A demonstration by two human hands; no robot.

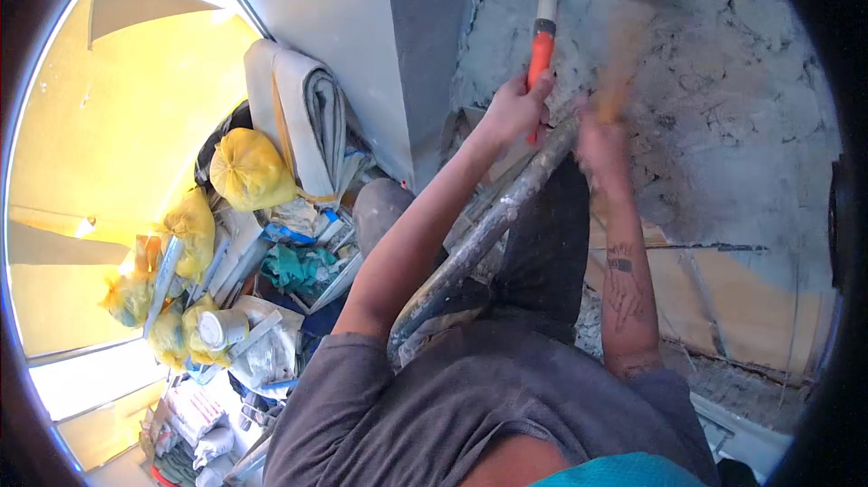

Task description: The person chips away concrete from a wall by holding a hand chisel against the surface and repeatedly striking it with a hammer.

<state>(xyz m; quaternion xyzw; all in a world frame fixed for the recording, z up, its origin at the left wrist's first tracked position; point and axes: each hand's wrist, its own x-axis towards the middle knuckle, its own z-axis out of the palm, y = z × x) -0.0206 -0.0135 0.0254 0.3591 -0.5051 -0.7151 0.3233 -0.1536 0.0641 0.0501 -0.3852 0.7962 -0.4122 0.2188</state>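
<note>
My left hand [520, 112] is closed around an orange-handled tool [541, 51] with a dark collar and a pale, narrow end pointing up the rough grey wall. The exact kind of tool cannot be made out. Beside it on the right, my right hand [604, 148] grips the wooden handle of a hammer [622, 62]. The hammer is smeared by motion, and its dark head shows only as a blur near the top. Below both hands, a long grey bar or rim [493, 223], crusted with plaster, slants between my arms.
The rough grey wall [714, 125] has beige boards [750, 306] at its lower edge. Rolled grey sheeting [303, 116] leans by a smooth panel at left. Yellow bags [249, 170], a white bucket [221, 329], teal cloth [298, 268] and debris crowd the left side.
</note>
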